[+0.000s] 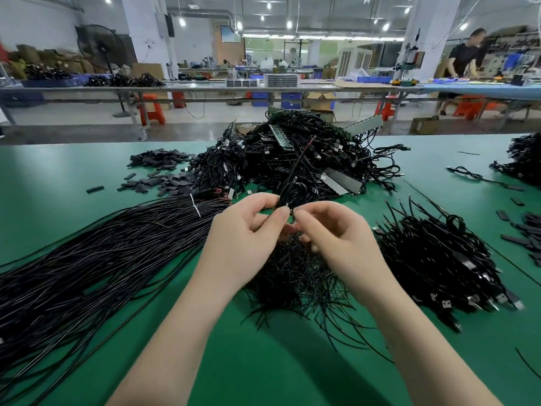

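Cable (pixel 286 192) is being pinched by left hand (pixel 246 232) and right hand (pixel 330 230), probably for sleeving; next calls for reaching the sleeve pile (pixel 164 174) at ten o'clock.

The lower end of the thin black wire (pixel 288 186) disappears behind the pinching fingers of the left hand (pixel 246 230) and right hand (pixel 330 232), which also cover the top of the heap of short wires (pixel 292 279). The bundle of long cables (pixel 87 259) runs off the left edge, and the worker (pixel 465 57) at the back is a blur.
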Tool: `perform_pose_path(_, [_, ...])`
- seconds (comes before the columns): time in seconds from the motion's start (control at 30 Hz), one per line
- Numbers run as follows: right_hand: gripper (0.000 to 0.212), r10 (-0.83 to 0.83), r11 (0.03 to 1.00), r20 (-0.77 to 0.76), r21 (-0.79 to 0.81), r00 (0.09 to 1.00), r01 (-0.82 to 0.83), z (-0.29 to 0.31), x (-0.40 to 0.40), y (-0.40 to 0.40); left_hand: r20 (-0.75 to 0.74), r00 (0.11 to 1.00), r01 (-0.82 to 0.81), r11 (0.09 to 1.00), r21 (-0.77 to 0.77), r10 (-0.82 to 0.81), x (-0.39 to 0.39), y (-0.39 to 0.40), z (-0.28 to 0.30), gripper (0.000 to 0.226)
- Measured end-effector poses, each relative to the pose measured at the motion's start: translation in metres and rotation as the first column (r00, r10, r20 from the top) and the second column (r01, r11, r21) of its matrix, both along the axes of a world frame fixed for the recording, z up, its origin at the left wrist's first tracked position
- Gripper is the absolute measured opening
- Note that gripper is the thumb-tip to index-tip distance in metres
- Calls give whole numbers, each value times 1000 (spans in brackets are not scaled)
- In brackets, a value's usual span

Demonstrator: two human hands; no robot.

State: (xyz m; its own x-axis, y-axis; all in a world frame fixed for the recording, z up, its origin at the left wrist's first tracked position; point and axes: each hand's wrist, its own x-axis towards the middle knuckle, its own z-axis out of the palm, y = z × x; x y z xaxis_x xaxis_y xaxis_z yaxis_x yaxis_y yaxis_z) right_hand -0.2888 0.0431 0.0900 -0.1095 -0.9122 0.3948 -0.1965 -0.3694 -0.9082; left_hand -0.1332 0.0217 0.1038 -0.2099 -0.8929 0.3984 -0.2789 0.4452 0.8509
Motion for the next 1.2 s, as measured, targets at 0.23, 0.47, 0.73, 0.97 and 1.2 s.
perform_pose_path(0.23, [41,201,670,652,454,732,-588,6,-8,0,124,990,107,948,-301,-72,9,-2,3,25])
perform_pose_path(0.47, [16,342,297,903,159,260,-942,4,-8,5,178,942,331,875,-354,-284,16,-5,5,27])
perform_pose_path(0.73, [17,378,288,895,129,237,-949,6,-5,9,160,921,389,845,-367,-355,15,-2,11,34])
perform_pose_path(0.97, [18,355,804,626,176,695,-569,10,-9,5,107,991,117,910,-397,-81,4,-1,10,28])
perform_pose_path(1.2, [15,-407,793,-550,-609,729,-17,-4,-4,-1,-204,975,178,863,473,-89,-2,0,10,24])
